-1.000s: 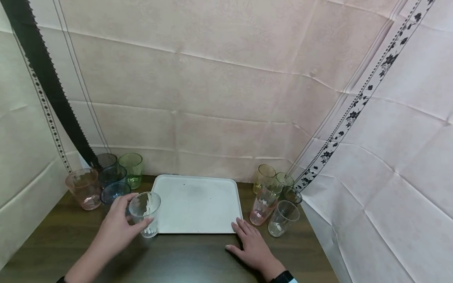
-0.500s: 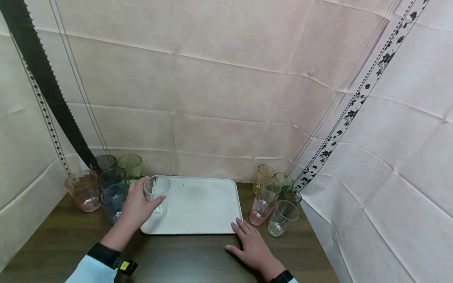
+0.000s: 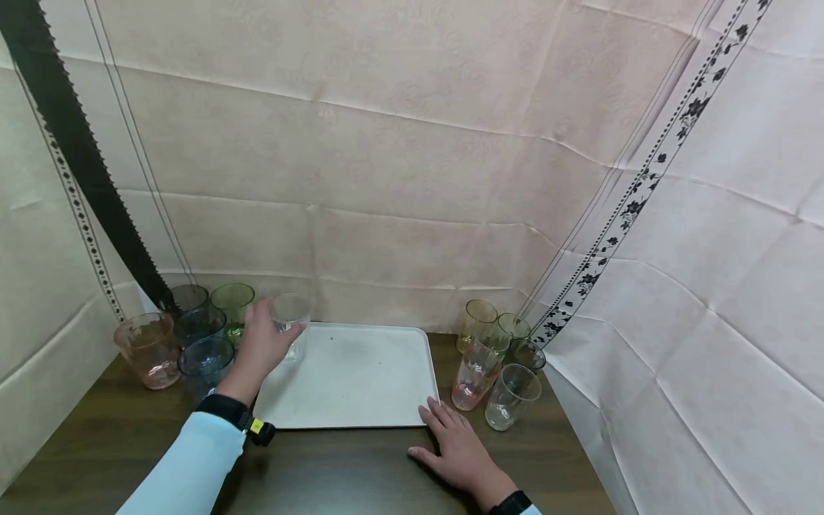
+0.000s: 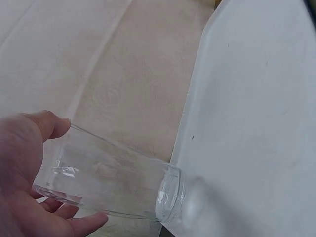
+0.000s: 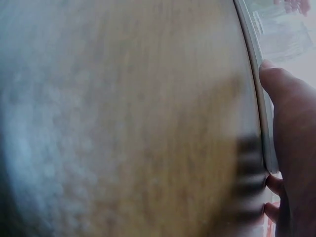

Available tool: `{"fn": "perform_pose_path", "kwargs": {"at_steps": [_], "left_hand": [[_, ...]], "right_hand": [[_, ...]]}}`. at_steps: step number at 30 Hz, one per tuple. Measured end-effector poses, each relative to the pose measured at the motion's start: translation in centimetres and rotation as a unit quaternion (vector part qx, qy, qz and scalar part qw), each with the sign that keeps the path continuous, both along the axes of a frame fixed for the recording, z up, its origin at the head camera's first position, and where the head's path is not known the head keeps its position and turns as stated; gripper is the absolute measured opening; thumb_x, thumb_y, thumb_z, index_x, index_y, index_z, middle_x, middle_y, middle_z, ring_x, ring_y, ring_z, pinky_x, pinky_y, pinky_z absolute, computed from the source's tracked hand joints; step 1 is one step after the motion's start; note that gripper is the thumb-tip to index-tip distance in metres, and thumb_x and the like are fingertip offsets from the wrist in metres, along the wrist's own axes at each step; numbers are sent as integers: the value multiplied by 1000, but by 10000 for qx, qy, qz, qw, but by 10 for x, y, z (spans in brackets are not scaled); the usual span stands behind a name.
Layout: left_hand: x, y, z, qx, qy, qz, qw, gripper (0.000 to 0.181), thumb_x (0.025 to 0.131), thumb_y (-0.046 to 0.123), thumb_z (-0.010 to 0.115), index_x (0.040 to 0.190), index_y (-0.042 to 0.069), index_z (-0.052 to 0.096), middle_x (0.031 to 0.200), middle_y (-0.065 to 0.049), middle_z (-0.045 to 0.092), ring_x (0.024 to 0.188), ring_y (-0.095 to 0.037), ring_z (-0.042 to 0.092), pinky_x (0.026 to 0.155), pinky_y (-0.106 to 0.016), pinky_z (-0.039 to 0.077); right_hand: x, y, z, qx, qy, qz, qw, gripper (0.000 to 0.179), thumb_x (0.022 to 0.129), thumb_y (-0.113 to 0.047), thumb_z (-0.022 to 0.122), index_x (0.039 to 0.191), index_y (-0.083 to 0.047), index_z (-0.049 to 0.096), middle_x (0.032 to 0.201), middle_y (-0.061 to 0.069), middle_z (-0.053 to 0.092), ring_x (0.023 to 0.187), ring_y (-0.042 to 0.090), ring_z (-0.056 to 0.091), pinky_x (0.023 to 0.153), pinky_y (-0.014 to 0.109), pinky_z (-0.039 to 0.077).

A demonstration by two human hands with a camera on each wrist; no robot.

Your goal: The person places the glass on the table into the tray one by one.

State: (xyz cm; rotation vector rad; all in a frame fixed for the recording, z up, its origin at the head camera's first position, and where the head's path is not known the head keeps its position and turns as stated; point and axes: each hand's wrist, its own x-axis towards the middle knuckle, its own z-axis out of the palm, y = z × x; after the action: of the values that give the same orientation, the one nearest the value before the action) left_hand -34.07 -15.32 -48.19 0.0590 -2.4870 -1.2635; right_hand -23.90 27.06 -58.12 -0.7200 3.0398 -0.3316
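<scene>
My left hand [image 3: 262,342] holds a clear drinking glass [image 4: 108,177] between thumb and fingers near its rim. The glass is at the far left corner of a white tray [image 3: 360,379], its base close over the tray surface in the left wrist view. My right hand [image 3: 455,445] lies with spread, fairly straight fingers by the tray's near right corner, fingertips at the edge. In the right wrist view, the thumb [image 5: 279,81] of that hand shows beside the tray rim.
Left of the tray stand a pink glass [image 3: 149,350], blue glasses [image 3: 206,361], a dark one [image 3: 189,296] and a green glass [image 3: 233,304]. Right of it are a pink glass [image 3: 476,372], a clear glass [image 3: 511,400], a yellow glass [image 3: 478,318] and others. A cloth wall rises behind.
My left hand has carried the clear glass from the tray's near left side up to its far left corner. My right hand has stayed in place.
</scene>
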Motion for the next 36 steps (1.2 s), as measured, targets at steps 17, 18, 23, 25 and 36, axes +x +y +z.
{"fn": "perform_pose_path", "kwargs": {"at_steps": [17,18,23,25,36], "left_hand": [[-51,0,-6,415,-81,25,9991,97,95,35,74,164,-3,18,155,-36,22,133,-51,42,107,-63,43],[-53,1,-6,421,-91,34,9991,96,95,34,74,164,-3,18,155,-35,22,133,-51,42,108,-63,43],[-60,5,-6,412,-158,75,9990,96,94,32,75,163,-5,18,158,-36,19,135,-52,38,110,-64,39],[-61,6,-7,439,-181,68,9988,96,95,31,74,163,-5,16,160,-36,16,137,-54,36,111,-65,38],[-68,5,-15,500,-184,58,9986,96,94,30,75,162,-6,17,160,-36,14,136,-54,35,109,-65,39]], "right_hand": [[0,1,-2,113,137,80,9998,89,96,-81,39,163,-23,39,170,4,28,153,31,26,115,63,32],[0,1,-2,115,132,70,9998,89,96,-81,39,163,-23,39,170,4,28,153,31,26,115,63,32],[-1,1,-1,105,144,58,9998,89,96,-81,39,163,-23,39,170,4,28,153,31,26,115,64,32],[0,0,0,88,130,62,9999,88,96,-80,40,163,-22,39,170,4,28,153,31,26,116,63,32],[1,0,0,-10,202,99,9997,85,97,-75,46,163,-20,41,169,6,30,153,32,26,116,63,31]]}}
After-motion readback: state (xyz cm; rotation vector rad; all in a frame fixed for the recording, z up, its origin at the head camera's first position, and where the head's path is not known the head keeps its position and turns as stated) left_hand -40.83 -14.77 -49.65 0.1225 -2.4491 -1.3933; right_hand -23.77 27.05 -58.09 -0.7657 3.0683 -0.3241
